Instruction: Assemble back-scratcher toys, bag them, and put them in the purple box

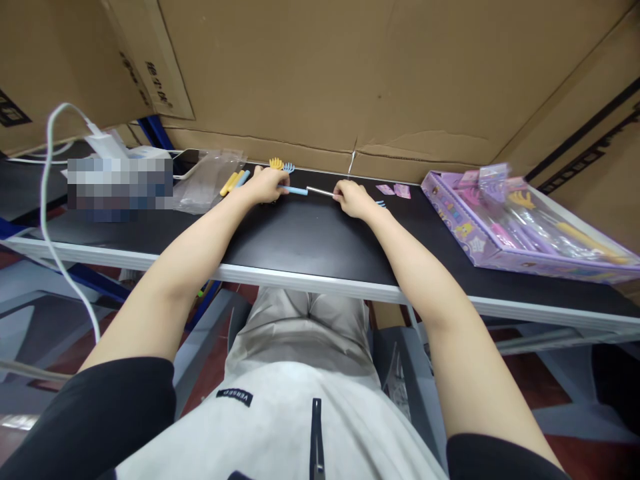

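Observation:
Pinched in my left hand (270,185) is a blue tube-like handle (299,191), its free end pointing right. My right hand (353,199) is closed on a thin metal rod (321,192) that points left. Handle and rod come together between my hands; whether they touch or only lie close I cannot tell. Blue claw prongs (381,204) stick out past my right wrist, partly hidden. Behind my left hand lie a yellow claw head (275,163) and a blue claw head (289,167). Yellow handles (229,183) and another blue handle (243,179) rest left of it.
A purple display box (475,247) of wrapped claw-ended sticks stands at the right. Small pink cards (403,191) lie near the back. Clear plastic bags (200,183) and a white cable (46,200) are at the left. Cardboard (320,73) walls the black table (305,233) behind.

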### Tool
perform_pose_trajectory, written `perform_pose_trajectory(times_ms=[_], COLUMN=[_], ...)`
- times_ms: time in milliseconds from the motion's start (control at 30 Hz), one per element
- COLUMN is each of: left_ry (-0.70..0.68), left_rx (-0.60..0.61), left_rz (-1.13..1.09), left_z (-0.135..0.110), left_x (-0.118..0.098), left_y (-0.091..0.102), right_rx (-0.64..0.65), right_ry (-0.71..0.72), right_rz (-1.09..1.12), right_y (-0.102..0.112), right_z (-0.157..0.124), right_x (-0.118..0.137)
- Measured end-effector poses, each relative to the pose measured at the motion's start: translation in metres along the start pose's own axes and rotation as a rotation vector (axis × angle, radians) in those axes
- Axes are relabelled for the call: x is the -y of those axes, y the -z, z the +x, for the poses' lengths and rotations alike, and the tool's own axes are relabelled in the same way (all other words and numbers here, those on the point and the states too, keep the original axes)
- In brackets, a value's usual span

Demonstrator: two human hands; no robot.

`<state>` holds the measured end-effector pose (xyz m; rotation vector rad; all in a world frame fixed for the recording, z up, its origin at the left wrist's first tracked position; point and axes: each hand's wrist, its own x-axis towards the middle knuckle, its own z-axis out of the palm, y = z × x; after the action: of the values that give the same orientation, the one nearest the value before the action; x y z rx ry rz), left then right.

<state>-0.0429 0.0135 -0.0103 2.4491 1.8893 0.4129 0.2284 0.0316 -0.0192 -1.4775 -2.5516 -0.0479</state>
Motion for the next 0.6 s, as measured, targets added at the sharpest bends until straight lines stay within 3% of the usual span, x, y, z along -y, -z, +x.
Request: perform_pose_trajectory(times_ms=[333, 600], left_ry=[-0.016, -0.159], left_rx=[-0.127, -0.201], left_rz=[-0.204, -0.468], left_z=[0.009, 0.019], left_x=[0.02, 0.032], left_y=[-0.009, -0.02], right_rx=[-0.046, -0.137], right_ry=[0.0, 0.111], right_rz=[0.035, 0.181], right_y=[-0.006, -0.008], right_z=[0.006, 0.007], right_x=[-0.011, -0.021])
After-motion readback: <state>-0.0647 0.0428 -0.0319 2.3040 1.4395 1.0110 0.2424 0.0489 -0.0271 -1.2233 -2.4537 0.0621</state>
